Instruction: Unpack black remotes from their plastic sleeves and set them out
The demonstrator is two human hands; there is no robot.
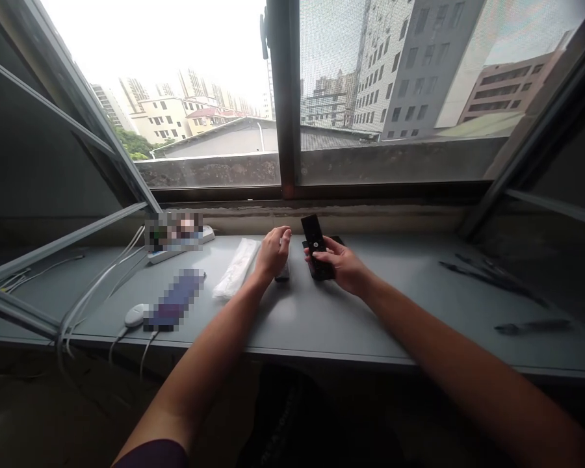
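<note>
A slim black remote control point(314, 229) with a pale round button is gripped in my right hand point(338, 261), its far end tilted up toward the window. My right thumb lies across its lower part. Beneath that hand a dark flat object point(339, 241) shows only in part on the desk. My left hand point(272, 252) is loosely bent, fingers forward, with nothing seen in it. Below and beside its palm lies a dark, narrow object point(283, 272), mostly covered, perhaps another remote. Whether the left hand touches it cannot be told.
A white plastic-wrapped packet point(234, 268) lies left of my left hand. Farther left are a blurred-out blue phone-like slab point(176, 300), a white round charger point(135, 315), a power strip point(181, 246) and loose cables point(85, 292). Dark cords point(492, 279) lie at right. Window behind.
</note>
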